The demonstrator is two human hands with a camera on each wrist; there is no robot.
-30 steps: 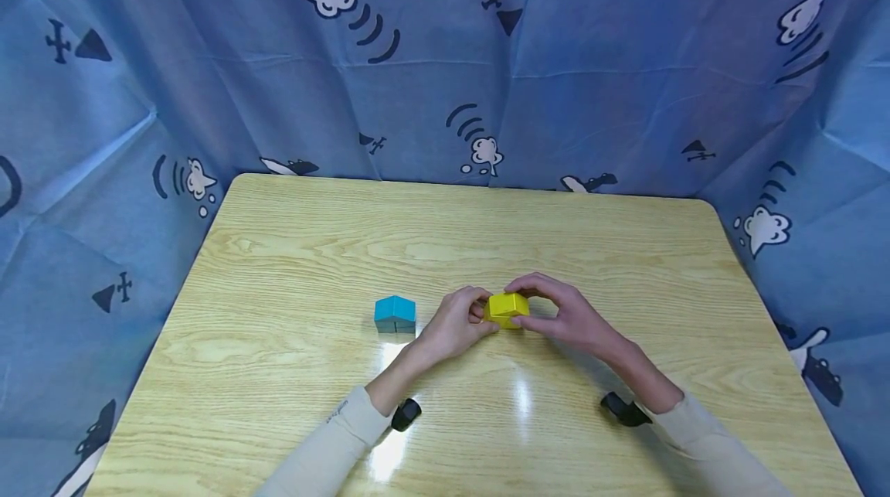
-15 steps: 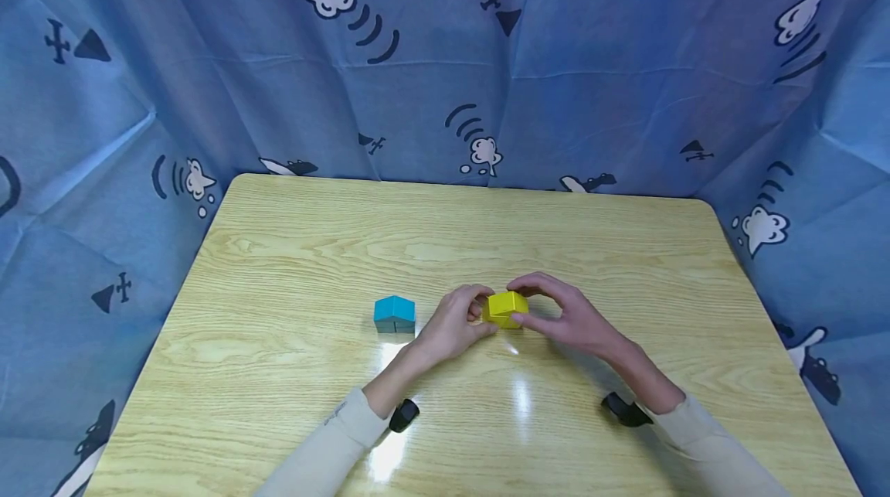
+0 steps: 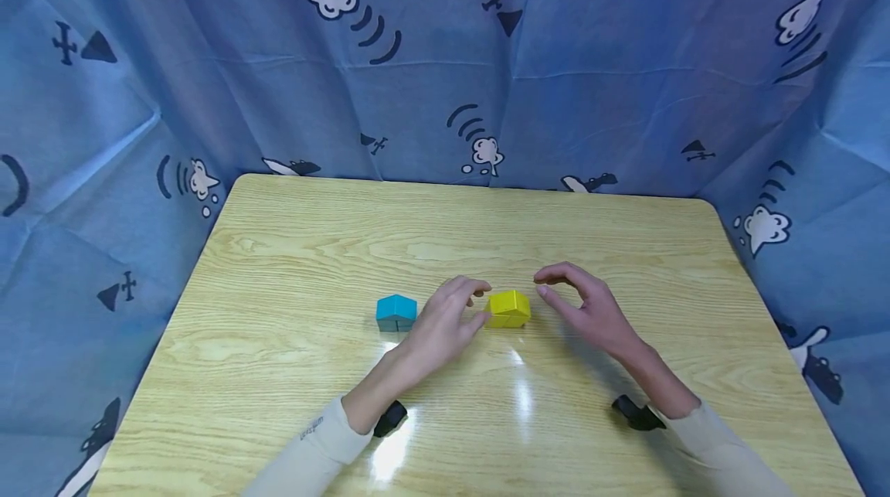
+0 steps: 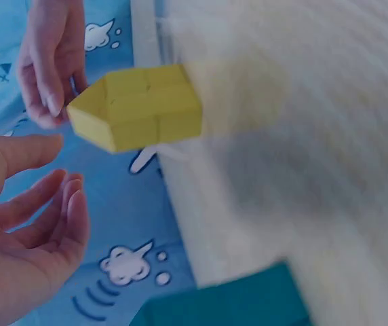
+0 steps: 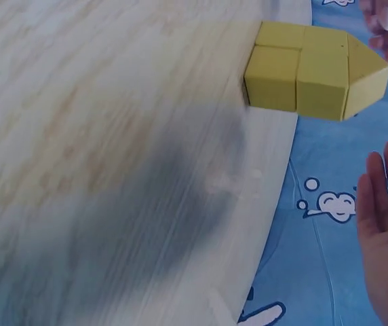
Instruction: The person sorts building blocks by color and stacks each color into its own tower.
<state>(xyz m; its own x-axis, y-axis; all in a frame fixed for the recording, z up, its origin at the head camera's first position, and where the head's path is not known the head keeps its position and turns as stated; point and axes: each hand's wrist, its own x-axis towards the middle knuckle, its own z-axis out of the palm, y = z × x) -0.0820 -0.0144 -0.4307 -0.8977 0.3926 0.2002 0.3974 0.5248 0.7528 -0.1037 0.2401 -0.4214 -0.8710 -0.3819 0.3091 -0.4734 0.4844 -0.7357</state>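
Observation:
A yellow house-shaped block (image 3: 509, 309) stands on the table between both hands. In the right wrist view, seams divide this yellow block (image 5: 321, 75) into several pieces with a wedge end. My left hand (image 3: 439, 331) is just left of it, fingers loosely bent, holding nothing; the left wrist view shows a gap between that hand (image 4: 28, 217) and the yellow block (image 4: 150, 109). To the right, my right hand (image 3: 591, 311) hovers apart from the block, thumb and fingers spread and bare. A teal block (image 3: 396, 313) of similar shape sits left of my left hand.
The light wood-grain table (image 3: 320, 250) has rounded far corners. Blue printed cloth (image 3: 431, 56) hangs behind it and on both sides. Black wrist devices sit at the left cuff (image 3: 390, 419) and the right cuff (image 3: 637, 413).
Both hands have let go of the yellow block. My left hand has drawn back slightly to the left, my right hand to the right. The teal block stays where it was.

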